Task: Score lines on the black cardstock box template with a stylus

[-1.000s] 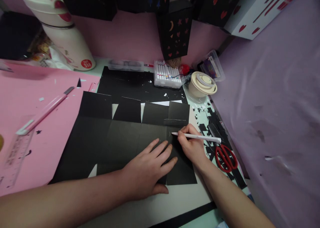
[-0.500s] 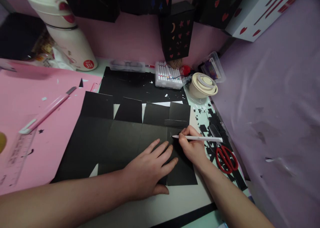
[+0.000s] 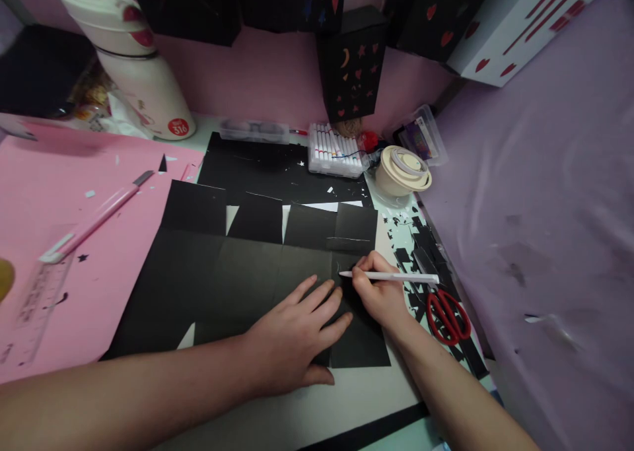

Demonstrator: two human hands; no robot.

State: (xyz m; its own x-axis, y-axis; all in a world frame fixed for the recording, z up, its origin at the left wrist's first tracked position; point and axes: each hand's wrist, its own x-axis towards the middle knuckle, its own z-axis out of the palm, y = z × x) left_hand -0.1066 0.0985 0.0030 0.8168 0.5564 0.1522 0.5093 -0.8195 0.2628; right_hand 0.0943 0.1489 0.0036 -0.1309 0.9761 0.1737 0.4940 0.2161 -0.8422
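A black card sheet (image 3: 247, 276), creased into panels with cut flaps along its far edge, lies flat before me. My left hand (image 3: 302, 332) rests on it with fingers spread, its thumb over the near edge. In a pinch grip, my right hand (image 3: 381, 289) holds a white pen (image 3: 406, 277), which lies almost level and points left. Its tip meets the card's right-hand panel just beyond my left fingertips. A small pale curved line shows beside the tip. The lower part of the right hand's fingers is hidden from view.
Red-handled scissors (image 3: 448, 315) lie among black scraps at right. A pink craft knife (image 3: 99, 216) and clear ruler (image 3: 42, 312) are on pink paper at left. Behind stand a marker box (image 3: 334, 150), a lidded cup (image 3: 403, 170) and a white bottle (image 3: 143, 88). Decorated black boxes (image 3: 351, 65) hang above.
The pen tip has shifted slightly left and toward me, and the pale line on the card is longer. My left hand has stayed in place.
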